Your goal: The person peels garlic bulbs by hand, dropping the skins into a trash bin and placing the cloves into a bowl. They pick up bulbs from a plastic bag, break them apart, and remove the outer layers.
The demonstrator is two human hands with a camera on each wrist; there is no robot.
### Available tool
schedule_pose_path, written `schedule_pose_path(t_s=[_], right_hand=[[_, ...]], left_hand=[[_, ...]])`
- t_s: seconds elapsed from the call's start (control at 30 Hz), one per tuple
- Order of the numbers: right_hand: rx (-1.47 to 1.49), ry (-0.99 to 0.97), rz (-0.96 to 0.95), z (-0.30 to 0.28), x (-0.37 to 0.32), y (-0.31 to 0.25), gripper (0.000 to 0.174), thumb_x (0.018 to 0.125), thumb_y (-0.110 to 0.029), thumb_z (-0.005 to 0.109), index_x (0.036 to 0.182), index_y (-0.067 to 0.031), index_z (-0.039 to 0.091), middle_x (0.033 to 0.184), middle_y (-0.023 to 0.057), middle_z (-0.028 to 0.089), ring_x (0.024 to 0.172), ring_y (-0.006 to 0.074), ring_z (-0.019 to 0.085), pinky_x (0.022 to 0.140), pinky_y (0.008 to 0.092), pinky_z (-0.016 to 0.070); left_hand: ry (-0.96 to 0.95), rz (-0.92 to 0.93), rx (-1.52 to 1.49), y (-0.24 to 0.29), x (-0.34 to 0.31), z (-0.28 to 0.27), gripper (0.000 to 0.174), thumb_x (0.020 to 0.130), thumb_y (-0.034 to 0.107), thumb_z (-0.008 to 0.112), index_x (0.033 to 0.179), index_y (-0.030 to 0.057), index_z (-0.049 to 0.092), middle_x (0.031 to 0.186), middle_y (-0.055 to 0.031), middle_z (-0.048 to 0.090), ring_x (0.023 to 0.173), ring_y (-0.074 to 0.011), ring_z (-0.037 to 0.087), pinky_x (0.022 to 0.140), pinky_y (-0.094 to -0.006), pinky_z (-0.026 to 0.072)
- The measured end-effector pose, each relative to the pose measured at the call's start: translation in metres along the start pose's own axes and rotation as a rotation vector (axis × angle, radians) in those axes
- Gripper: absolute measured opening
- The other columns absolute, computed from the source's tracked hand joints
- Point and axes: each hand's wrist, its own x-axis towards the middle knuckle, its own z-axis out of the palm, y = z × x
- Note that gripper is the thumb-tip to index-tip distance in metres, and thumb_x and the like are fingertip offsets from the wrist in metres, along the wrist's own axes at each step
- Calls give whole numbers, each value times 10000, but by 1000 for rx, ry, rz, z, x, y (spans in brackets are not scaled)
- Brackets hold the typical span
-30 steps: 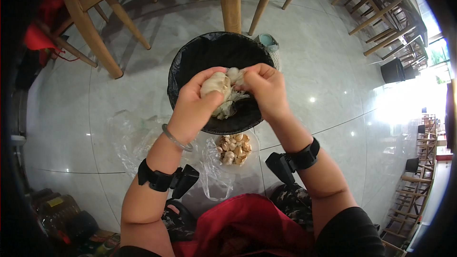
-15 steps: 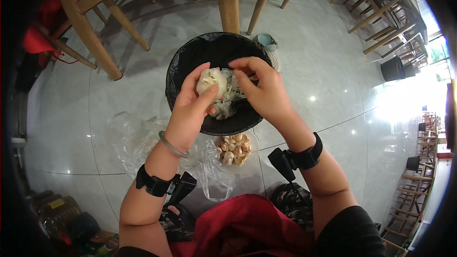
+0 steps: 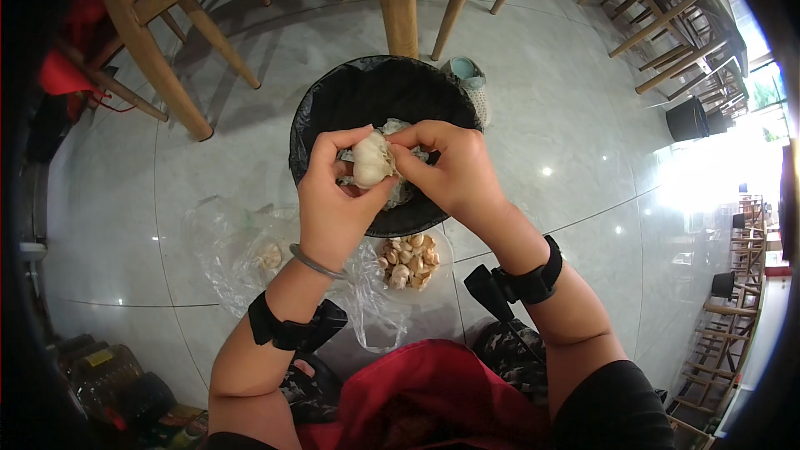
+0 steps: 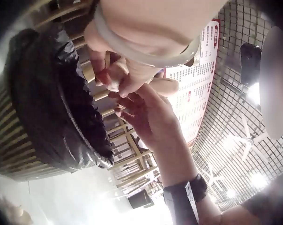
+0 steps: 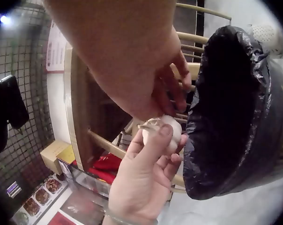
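My left hand [image 3: 337, 192] grips a whitish garlic bulb [image 3: 372, 160] between thumb and fingers, above a bin [image 3: 302, 150] lined with a black bag. At the bulb's right side, my right hand [image 3: 458, 165] pinches its papery skin with thumb and forefinger. In the right wrist view, the bulb [image 5: 172, 133] shows a dry stem end under the left thumb, while the right fingertips are partly hidden behind their own hand. Pale garlic skins [image 3: 398, 193] lie in the bin below the hands.
Close in front of the bin stands a bowl of garlic cloves [image 3: 408, 262]. A clear plastic bag [image 3: 229, 262] with a bulb inside lies to its left. Behind the bin are a wooden leg [image 3: 398, 17] and a perforated shoe [image 3: 471, 83]. Large bottles [image 3: 104, 379] stand at lower left.
My right hand drew away from the bulb, then came back to its edge. The left hand turned the bulb, and its stem side now faces right.
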Motion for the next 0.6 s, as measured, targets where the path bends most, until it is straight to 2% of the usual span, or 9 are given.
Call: schedule_pose_path(t_s=[0.07,0.13,0.23,0.33,0.37,0.43,0.53,0.6], right_hand=[[-65,2,1,0,0,0,142,743,-157,653,821,-43,685,813,115,662,750,285,642,670,339,509],[-6,-2,-41,1,1,1,141,739,-160,656,823,-51,687,809,113,662,751,284,643,673,333,510],[-25,10,-86,2,0,4,132,731,-158,663,808,-53,683,803,113,661,745,284,642,670,329,511],[-67,37,-90,4,-2,3,121,720,-142,666,795,-47,673,793,116,658,726,279,642,662,322,511],[-76,47,-85,5,-3,3,118,716,-134,667,793,-45,670,789,117,657,718,276,643,659,319,511],[-47,73,-32,5,-2,1,113,719,-108,658,797,-27,661,772,105,660,695,228,649,647,299,509],[111,138,64,2,3,11,109,731,-80,643,805,-1,649,740,76,658,668,150,638,635,267,502],[293,184,127,-3,10,25,108,750,-62,628,808,29,634,719,46,647,671,87,613,635,237,495]], left_hand=[[18,23,10,-2,-1,1,490,681,-35,724,1099,44,481,1041,-62,593,815,-111,606,671,-226,519],[46,60,12,-8,-2,2,476,676,-26,729,1078,44,484,1036,-65,600,811,-112,609,661,-227,521],[34,27,-22,-5,-1,0,468,673,-20,732,1063,47,482,1061,-78,599,832,-125,615,660,-233,522],[-27,-41,9,3,-3,-1,485,692,-54,704,1088,37,440,1184,-105,521,1013,-168,563,793,-265,510],[-37,-33,32,6,-3,-1,484,696,-58,702,1092,37,439,1186,-109,520,1022,-168,560,802,-265,508],[-58,-17,76,10,-3,0,484,703,-65,697,1099,37,437,1190,-116,518,1039,-168,553,819,-265,503],[-97,173,-33,-1,-2,4,440,701,-76,696,1064,34,471,1187,-121,561,983,-170,604,740,-260,539],[-123,93,-133,2,-3,4,460,710,-94,683,1086,38,453,1188,-113,536,1000,-170,588,761,-256,533]])
